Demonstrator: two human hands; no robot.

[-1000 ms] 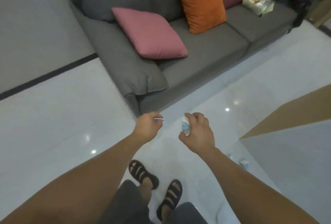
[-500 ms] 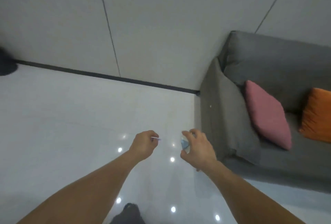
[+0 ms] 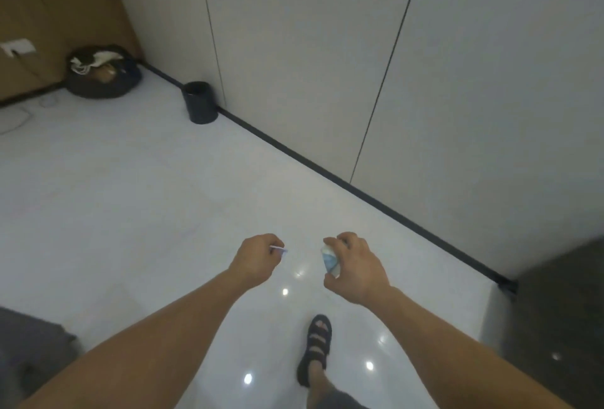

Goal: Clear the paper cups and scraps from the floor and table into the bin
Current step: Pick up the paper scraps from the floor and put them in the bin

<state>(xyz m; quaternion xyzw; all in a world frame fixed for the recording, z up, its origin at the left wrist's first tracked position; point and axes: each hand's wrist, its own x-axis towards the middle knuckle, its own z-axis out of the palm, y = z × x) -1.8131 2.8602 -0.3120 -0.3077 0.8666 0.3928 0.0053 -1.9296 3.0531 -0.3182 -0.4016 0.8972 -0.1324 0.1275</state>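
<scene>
At the far left a dark round basket (image 3: 104, 81) with pale cloth in it sits on the glossy white floor (image 3: 130, 199), against the brown wooden wall (image 3: 49, 16). Further right, the small black cylindrical bin (image 3: 200, 103) stands upright on the floor against the dark skirting of the pale panelled wall, well apart from my hands. My left hand (image 3: 258, 260) is curled, its fingers (image 3: 276, 243) pinching a thin pale scrap (image 3: 279, 249) whose tip pokes out to the right. Near it, my right hand (image 3: 356, 271) grips a crumpled white-and-blue paper cup (image 3: 330, 261), fingers and thumb wrapped round it. Below is my foot in a black strapped sandal (image 3: 315, 348), and at the far right the corner of a dark grey sofa (image 3: 555, 310).
</scene>
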